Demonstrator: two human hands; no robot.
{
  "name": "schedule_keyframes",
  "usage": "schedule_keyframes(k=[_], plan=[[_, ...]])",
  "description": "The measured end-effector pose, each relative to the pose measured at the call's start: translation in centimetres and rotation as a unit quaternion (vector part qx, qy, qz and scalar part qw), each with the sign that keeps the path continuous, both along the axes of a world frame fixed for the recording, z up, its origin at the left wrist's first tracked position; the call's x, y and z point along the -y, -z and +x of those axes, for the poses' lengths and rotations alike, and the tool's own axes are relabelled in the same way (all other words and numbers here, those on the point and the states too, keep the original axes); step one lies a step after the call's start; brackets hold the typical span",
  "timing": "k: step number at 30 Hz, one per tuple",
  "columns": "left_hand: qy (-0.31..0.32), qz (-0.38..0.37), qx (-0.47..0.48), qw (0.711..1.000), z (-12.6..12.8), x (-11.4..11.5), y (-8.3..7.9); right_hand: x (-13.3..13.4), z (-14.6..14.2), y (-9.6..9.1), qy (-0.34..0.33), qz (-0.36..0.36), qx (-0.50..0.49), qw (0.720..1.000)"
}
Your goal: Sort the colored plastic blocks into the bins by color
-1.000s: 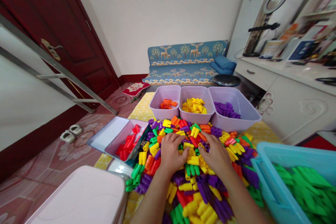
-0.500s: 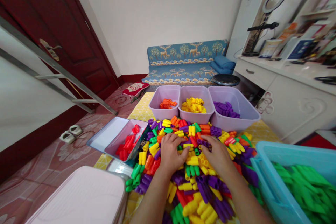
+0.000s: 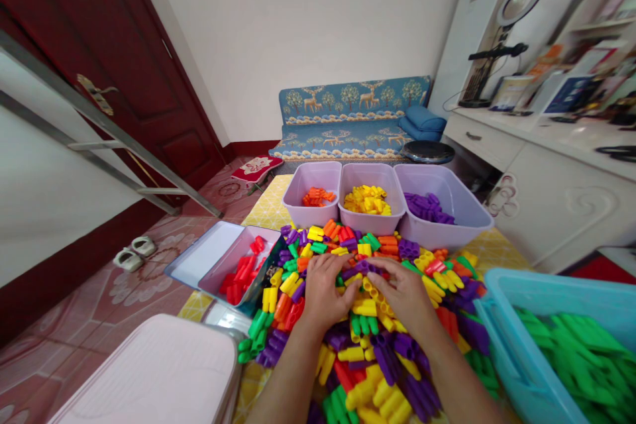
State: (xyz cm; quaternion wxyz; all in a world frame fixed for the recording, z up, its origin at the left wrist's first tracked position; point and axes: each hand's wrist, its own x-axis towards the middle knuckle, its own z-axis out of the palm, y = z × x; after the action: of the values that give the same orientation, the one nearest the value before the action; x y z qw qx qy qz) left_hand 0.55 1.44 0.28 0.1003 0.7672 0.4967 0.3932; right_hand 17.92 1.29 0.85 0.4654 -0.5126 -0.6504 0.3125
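Note:
My right hand [image 3: 401, 291] pinches a purple tube-shaped plastic block [image 3: 362, 269] between thumb and fingers, just over the pile. Close on its left, my left hand [image 3: 325, 286] rests on the pile with fingers curved and thumb apart. Its fingertips come near the left end of the purple block; whether they touch it I cannot tell. Around both hands spreads a heap of bullet-shaped blocks in yellow, red, orange, green and purple. A yellow block [image 3: 365, 307] and a green block [image 3: 364, 324] lie below, between my wrists.
Lilac bins hold orange [image 3: 311, 215], yellow [image 3: 370, 224] and purple blocks [image 3: 430, 209] at the back. A box with red blocks [image 3: 242, 278] stands left, a turquoise tub [image 3: 507, 338] with green pieces right. A pale lid [image 3: 149, 371] lies front left. Behind is a sofa [image 3: 342, 132].
My right hand has moved a little to the left, bringing the purple block toward my left hand. My left hand has hardly moved.

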Motion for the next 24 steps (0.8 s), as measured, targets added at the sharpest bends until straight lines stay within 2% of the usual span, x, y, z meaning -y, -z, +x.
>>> schedule_keyframes(k=[3, 8, 12, 16, 18, 20, 22, 24], plan=[[0.007, 0.004, -0.008, 1.0, 0.0, -0.1, 0.0, 0.3, -0.3, -0.5, -0.022, 0.027, 0.021, 0.999], [0.004, 0.011, -0.01, 1.0, 0.0, -0.2, 0.0, 0.7, 0.1, -1.8, 0.015, 0.046, 0.049, 0.998], [0.012, 0.004, -0.009, 1.0, 0.1, -0.1, -0.2, 0.7, 1.2, -2.3, 0.01, -0.036, -0.009, 0.999], [0.013, -0.004, -0.009, 1.0, 0.1, 0.0, -0.4, 0.8, 2.3, -2.7, -0.03, -0.114, -0.02, 0.993], [0.009, -0.005, -0.009, 1.0, 0.1, -0.1, -0.4, 0.8, 2.5, -3.1, -0.004, -0.124, -0.059, 0.99], [0.007, -0.005, -0.009, 1.0, 0.1, -0.1, -0.3, 0.9, 2.5, -3.7, 0.083, -0.071, -0.169, 0.979], [0.006, -0.003, -0.008, 1.0, 0.1, -0.2, -0.2, 1.0, 2.4, -4.3, 0.159, 0.022, -0.29, 0.944], [0.008, -0.003, -0.008, 1.0, 0.1, -0.2, -0.2, 1.0, 2.5, -4.3, 0.181, 0.076, -0.334, 0.922]])
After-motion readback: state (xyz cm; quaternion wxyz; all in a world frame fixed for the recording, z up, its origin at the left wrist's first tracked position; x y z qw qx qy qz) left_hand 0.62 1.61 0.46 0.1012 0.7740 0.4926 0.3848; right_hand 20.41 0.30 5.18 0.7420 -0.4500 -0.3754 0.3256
